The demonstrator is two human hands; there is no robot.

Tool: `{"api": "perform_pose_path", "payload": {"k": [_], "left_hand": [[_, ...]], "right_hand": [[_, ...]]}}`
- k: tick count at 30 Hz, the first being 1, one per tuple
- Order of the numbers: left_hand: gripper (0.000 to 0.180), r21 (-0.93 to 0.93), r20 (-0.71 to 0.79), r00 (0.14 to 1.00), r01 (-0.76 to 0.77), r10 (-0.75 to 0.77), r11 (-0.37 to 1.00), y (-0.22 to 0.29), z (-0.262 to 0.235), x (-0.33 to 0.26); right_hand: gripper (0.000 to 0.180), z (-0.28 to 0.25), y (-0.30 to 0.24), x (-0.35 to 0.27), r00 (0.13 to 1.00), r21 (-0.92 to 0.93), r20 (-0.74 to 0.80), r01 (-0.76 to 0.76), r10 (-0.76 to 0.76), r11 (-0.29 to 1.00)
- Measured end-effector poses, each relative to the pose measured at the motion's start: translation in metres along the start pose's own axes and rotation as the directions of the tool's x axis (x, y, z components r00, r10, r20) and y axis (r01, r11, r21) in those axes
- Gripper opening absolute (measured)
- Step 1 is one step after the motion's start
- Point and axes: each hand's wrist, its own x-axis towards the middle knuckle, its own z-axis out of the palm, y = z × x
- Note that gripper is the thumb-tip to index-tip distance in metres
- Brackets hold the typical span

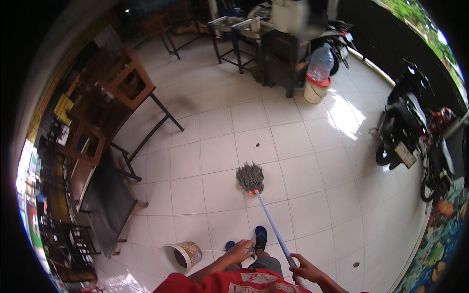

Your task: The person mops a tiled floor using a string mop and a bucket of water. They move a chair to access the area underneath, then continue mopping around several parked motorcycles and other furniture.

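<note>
My right hand (304,268) is wrapped round the upper part of a mop's pale blue handle (275,225). The handle slants away to the grey string mop head (249,177), which lies spread on the white tiles; orange parts show where the two join. My left hand (239,252) is off the handle, in front of my body, its fingers stretched out with nothing in them. Left of my feet, a white bucket (184,257) with a patterned label is tilted or lying over, its mouth toward the left. A small dark spot (258,145) lies beyond the mop head.
Wooden chairs (129,83) sit upturned on tables at the left, near a dark bench (107,207). Motorbikes (404,122) stand at the right. Far off are a metal sink (229,22) and a red-lidded bucket (315,91) bearing a clear water bottle (321,61). A drain (356,264) is at lower right.
</note>
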Motion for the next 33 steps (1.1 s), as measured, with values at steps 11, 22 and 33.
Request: {"api": "perform_pose_path", "payload": {"k": [11, 22, 33], "left_hand": [[0.077, 0.046, -0.659, 0.647, -0.475, 0.384, 0.879, 0.044, -0.139, -0.035], [0.017, -0.461, -0.862, 0.496, -0.683, -0.104, 0.566, -0.121, -0.233, -0.086], [0.022, -0.088, -0.971, -0.027, -0.884, -0.238, 0.458, -0.14, -0.479, -0.31]], "right_hand": [[0.034, 0.142, -0.166, 0.13, 0.855, -0.049, 0.254, 0.479, -0.453, 0.876], [0.027, 0.222, -0.162, 0.274, 0.93, -0.534, 0.0, 0.31, -0.367, 0.787], [0.02, 0.164, -0.118, 0.341, 0.929, -0.624, -0.365, -0.192, -0.065, 0.757]]}}
